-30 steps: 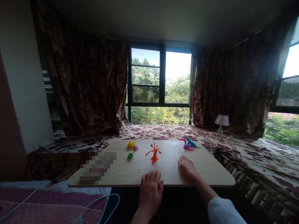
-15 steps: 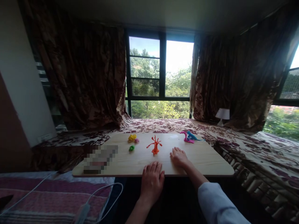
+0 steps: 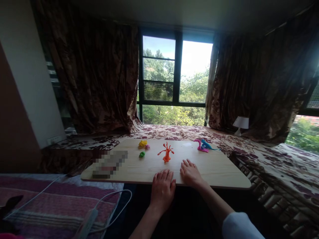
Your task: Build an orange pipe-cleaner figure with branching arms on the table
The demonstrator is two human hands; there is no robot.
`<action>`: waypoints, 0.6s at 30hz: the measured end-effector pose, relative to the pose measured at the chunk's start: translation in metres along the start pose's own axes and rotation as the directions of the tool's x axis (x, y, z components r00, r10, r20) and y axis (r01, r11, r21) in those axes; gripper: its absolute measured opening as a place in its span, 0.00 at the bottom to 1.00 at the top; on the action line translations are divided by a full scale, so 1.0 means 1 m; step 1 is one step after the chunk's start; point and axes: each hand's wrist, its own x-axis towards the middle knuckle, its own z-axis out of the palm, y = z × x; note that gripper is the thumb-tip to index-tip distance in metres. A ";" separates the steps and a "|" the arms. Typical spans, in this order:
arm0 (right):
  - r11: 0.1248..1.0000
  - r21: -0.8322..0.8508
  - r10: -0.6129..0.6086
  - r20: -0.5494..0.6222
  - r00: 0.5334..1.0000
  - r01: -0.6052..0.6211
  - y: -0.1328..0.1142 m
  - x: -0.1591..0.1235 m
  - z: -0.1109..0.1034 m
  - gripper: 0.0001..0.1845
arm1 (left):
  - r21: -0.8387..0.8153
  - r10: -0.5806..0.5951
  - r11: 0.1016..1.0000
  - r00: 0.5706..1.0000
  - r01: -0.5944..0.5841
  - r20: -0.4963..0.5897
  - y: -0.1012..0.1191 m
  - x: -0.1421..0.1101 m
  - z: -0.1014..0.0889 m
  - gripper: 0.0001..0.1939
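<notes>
My left hand rests palm down over the front edge of the light wooden table, its fingers extended and holding nothing. To its right, my right hand lies flat on the tabletop, fingers stretched out and also without anything in them. Just beyond both hands stands an orange tree-shaped clay figure with thin, upward branches. Neither hand touches it.
At the back left are a yellow clay lump, a small pink lump and a green lump. Magenta clay and blue clay sit back right. A pixelated patch covers the table's left side. A white lamp stands behind.
The view has shifted slightly, so the room appears a little further right. My right hand has drawn slightly back toward the table's front edge. The clay pieces keep their places.
</notes>
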 end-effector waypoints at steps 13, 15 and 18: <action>0.998 -0.043 0.035 -0.025 0.999 -0.036 0.043 -0.032 0.001 0.28 | -0.016 -0.018 1.000 1.000 0.018 -0.005 -0.001 -0.001 0.000 0.17; 0.998 -0.039 -0.054 -0.043 0.998 0.052 0.026 -0.039 0.006 0.28 | -0.009 -0.019 1.000 1.000 0.019 -0.003 0.000 -0.001 0.001 0.17; 0.995 -0.015 -0.098 -0.049 0.994 0.097 0.003 -0.019 0.006 0.27 | 0.003 -0.001 1.000 1.000 0.001 0.005 -0.001 -0.001 0.001 0.17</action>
